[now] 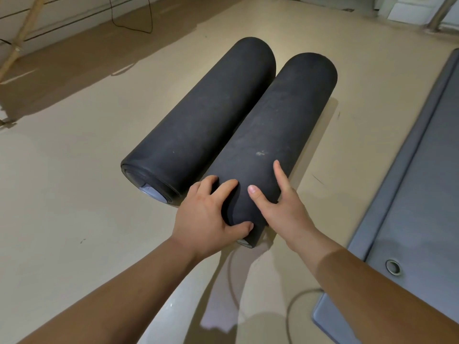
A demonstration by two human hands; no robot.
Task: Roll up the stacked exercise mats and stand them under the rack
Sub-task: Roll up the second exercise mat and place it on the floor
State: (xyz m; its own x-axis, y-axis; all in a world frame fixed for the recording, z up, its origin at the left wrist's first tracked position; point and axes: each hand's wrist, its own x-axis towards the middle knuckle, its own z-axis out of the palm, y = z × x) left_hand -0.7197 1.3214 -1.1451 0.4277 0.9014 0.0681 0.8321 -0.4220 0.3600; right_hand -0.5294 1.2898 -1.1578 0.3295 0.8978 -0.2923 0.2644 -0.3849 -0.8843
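Observation:
Two black rolled-up exercise mats lie side by side on the beige floor, pointing away from me. The left mat roll lies free, its near end showing the coiled layers. My left hand grips the near end of the right mat roll, fingers curled over its left side and thumb under the end. My right hand holds the same end from the right, thumb laid across the top and fingers wrapped down the far side.
A grey flat mat with a metal eyelet lies on the floor at the right. A wooden pole leans at the far left, a black cable hangs by the wall, and a metal post stands far right.

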